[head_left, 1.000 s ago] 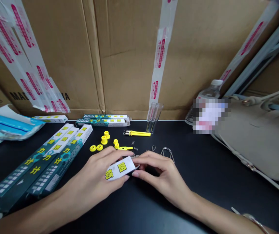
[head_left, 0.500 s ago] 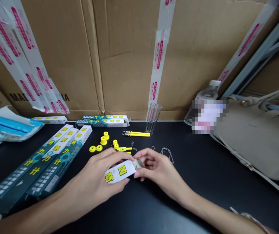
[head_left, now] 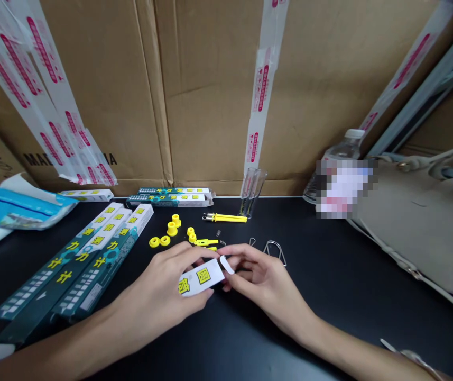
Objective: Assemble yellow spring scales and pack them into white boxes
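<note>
A narrow white cardboard box (head_left: pixel 203 277) with yellow characters lies in my left hand (head_left: pixel 173 280), the fingers wrapped around it from behind and below. At the box's right end, my right hand (head_left: pixel 260 272) pinches its white end flap (head_left: pixel 227 264), which is bent away from the opening. Whether anything is inside the box cannot be seen. Just beyond my hands lie small yellow plastic parts (head_left: pixel 206 242), tiny springs (head_left: pixel 219 233) and a bent metal wire loop (head_left: pixel 275 252). A yellow rod with a metal hook (head_left: pixel 226 217) lies farther back.
Several long green-and-white boxes (head_left: pixel 87 264) lie at left, more of them (head_left: pixel 170 199) against the cardboard wall (head_left: pixel 206 95). Clear tubes (head_left: pixel 253 191) stand at the back. A plastic bottle (head_left: pixel 347 148) and a beige bag (head_left: pixel 432 227) are at right, a blue packet (head_left: pixel 24 203) at far left.
My right hand has folded the box's end flap, which now shows its white edge curved beside the opening. The whole view has shifted slightly. My left hand keeps its hold on the box.
</note>
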A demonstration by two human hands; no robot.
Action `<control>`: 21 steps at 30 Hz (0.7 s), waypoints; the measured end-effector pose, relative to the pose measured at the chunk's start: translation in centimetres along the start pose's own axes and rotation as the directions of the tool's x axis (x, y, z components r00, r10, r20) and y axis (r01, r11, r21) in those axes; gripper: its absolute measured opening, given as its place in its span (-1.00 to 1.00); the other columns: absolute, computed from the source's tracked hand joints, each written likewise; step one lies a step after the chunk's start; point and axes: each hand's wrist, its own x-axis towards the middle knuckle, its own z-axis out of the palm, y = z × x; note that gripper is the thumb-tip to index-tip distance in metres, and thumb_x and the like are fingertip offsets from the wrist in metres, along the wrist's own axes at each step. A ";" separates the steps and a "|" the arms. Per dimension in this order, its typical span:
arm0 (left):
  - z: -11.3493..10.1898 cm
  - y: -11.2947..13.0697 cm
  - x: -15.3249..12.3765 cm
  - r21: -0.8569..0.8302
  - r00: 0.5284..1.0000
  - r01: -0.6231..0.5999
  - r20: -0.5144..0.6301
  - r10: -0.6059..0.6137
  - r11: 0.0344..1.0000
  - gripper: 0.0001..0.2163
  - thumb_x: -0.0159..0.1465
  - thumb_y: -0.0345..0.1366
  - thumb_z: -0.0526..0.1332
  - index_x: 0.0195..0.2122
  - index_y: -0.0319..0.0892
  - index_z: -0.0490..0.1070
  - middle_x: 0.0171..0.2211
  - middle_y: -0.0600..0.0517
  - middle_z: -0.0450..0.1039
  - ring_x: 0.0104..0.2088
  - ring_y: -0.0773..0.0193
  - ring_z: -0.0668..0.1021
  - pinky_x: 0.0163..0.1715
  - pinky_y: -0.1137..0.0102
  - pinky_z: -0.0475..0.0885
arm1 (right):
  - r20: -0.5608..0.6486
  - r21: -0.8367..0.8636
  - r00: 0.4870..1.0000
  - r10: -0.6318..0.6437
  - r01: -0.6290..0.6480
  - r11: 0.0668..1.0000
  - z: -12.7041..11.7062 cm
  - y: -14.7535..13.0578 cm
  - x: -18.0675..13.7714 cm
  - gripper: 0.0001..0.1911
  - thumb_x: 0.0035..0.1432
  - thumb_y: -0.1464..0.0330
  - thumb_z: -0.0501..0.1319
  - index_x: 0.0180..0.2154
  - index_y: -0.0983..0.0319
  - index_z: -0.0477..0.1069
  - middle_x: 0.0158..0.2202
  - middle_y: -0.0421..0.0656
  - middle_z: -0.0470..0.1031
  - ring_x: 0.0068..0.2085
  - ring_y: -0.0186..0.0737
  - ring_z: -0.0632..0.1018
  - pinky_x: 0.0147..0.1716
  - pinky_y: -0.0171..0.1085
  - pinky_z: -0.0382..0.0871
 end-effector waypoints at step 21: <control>0.3 -0.8 0.2 -0.064 0.999 0.039 -0.003 -0.040 0.997 -0.58 0.14 -0.45 0.29 0.01 0.09 0.46 -0.13 0.15 0.52 -0.17 0.27 0.59 -0.16 0.40 0.46 | 0.010 0.113 0.986 0.166 -0.166 0.980 -0.3 -0.4 0.4 -0.62 0.13 0.18 0.40 -0.07 0.25 0.55 -0.29 -0.18 0.60 -0.34 -0.35 0.61 -0.20 -0.32 0.49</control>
